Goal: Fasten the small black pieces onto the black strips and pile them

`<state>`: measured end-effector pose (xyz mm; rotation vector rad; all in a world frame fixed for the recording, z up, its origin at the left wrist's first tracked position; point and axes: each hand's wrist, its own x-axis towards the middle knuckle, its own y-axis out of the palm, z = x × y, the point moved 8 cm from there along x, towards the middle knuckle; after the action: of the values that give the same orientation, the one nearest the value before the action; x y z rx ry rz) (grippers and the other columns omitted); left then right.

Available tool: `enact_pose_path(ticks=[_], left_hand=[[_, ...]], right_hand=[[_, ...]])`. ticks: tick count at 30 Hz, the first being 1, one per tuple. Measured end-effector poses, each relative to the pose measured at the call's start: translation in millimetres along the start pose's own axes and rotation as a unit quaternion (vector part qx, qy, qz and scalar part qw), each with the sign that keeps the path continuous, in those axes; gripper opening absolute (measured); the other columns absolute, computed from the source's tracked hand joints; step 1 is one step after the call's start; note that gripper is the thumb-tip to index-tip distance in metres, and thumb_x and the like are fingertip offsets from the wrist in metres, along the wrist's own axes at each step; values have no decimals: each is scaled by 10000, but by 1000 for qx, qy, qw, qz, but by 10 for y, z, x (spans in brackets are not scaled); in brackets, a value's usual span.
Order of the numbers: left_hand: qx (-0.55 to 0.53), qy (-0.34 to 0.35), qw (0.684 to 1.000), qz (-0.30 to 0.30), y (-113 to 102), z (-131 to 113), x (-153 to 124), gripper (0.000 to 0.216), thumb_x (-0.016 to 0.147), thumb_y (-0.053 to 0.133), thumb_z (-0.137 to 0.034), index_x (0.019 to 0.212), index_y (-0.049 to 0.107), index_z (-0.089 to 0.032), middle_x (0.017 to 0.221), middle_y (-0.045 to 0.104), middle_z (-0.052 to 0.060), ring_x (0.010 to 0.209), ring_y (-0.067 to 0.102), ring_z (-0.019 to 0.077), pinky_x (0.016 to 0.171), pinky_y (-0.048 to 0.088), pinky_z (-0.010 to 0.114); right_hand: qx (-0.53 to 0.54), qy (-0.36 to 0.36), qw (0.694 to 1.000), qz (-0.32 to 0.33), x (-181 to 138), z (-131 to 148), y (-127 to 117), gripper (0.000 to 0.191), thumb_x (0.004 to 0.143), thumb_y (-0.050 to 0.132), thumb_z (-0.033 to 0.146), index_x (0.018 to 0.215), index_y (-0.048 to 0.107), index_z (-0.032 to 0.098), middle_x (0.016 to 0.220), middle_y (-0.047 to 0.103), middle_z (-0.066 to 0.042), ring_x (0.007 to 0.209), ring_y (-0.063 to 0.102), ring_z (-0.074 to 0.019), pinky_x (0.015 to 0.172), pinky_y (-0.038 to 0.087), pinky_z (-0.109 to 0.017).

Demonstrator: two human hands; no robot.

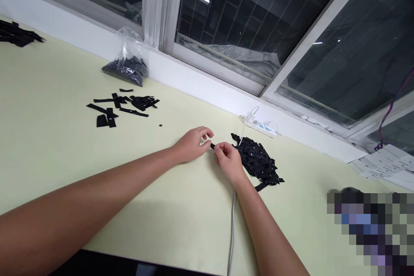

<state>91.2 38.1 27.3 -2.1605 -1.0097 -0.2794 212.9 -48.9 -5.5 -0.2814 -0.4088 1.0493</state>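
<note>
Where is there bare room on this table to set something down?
Bare table shows between the scattered black strips and the left forearm, and right of the big strip heap. It's crowded around the right hand, heap and white cable.

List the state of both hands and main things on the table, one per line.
Left hand: open, near the black strip.
Right hand: pinching the black strip.
Black strip: held, mostly hidden.
Large pile: heaped beside the right hand.
Scattered strips: loose, some overlapping.
Plastic bag: partly filled with black pieces.
Power strip: seemingly with a plug in.
White cable: laid out, partly hidden.
</note>
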Motion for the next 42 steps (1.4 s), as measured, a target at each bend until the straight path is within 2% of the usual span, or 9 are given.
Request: enact_pose_path(ticks=[7, 12, 16, 23, 26, 30, 33, 37, 42], left_hand=[[-42, 26, 997, 67, 145, -124, -58, 173, 811, 550, -188, 940, 665, -193, 951, 691, 45, 858, 612, 176, 786, 482, 310], [-48, -11, 998, 40, 116, -45, -32, 103, 828, 557, -232, 874, 638, -187, 876, 688, 20, 788, 609, 153, 728, 470, 289], [-43, -7, 999, 29, 96, -26, -22, 93, 832, 560, -245, 868, 631, -196, 876, 686, 5, 790, 614, 150, 731, 481, 288], [-52, -11, 999, -12, 10, 26, 13, 236, 905, 469, -248, 1015, 671, -191, 1062, 708, 47, 915, 661, 180, 791, 532, 307], [-47, -29, 998, -30, -26, 81, 21, 260, 925, 464, -255, 1041, 689, -192, 1051, 729, 42, 921, 674, 185, 838, 536, 327], [-71, -38, 997, -17, -3, 110, 16, 256, 930, 501, -291, 1059, 702, -199, 1007, 751, 36, 886, 690, 179, 811, 545, 314], [-78, -9, 997, -2, 14, 27, 10, 246, 928, 521, -298, 1034, 720, -202, 1011, 744, 44, 898, 682, 174, 790, 540, 298], [-73, 31, 997, 10, 31, -127, -9, 213, 899, 550, -247, 964, 749, -208, 1032, 721, 49, 888, 665, 163, 786, 524, 291], [-75, 13, 997, 31, 99, -137, -32, 171, 875, 580, -242, 931, 738, -208, 934, 732, 23, 843, 653, 163, 779, 510, 297]], right_hand=[[62, 17, 998, 21, 10, -17, 31, 331, 823, 621, 545, 809, 568, 219, 631, 555, 34, 557, 481, -125, 515, 370, -245], [127, 40, 991, 4, 29, -48, 30, 365, 735, 708, 538, 803, 553, 214, 653, 571, 29, 569, 526, -125, 490, 379, -238], [164, 62, 984, -19, 42, -89, 5, 367, 667, 766, 462, 835, 556, 211, 661, 585, 41, 533, 520, -104, 465, 370, -221], [147, 68, 984, -69, 44, -114, -114, 287, 690, 716, 416, 846, 600, 205, 722, 597, 25, 563, 552, -113, 437, 367, -215], [126, 66, 986, -83, 44, -113, -149, 276, 711, 689, 416, 867, 610, 202, 766, 611, 13, 591, 569, -122, 450, 384, -222], [106, 51, 988, -101, 48, -105, -190, 273, 732, 678, 418, 879, 617, 195, 795, 626, -1, 611, 573, -128, 483, 414, -235], [101, 40, 988, -110, 48, -96, -215, 281, 743, 682, 432, 884, 626, 196, 797, 632, -6, 620, 577, -134, 498, 429, -241], [105, 32, 989, -97, 43, -63, -197, 304, 747, 690, 456, 897, 653, 194, 844, 661, -26, 640, 584, -142, 493, 443, -242], [115, 34, 990, -73, 35, -38, -147, 321, 754, 693, 463, 928, 689, 193, 882, 690, -46, 664, 591, -154, 475, 445, -238]])
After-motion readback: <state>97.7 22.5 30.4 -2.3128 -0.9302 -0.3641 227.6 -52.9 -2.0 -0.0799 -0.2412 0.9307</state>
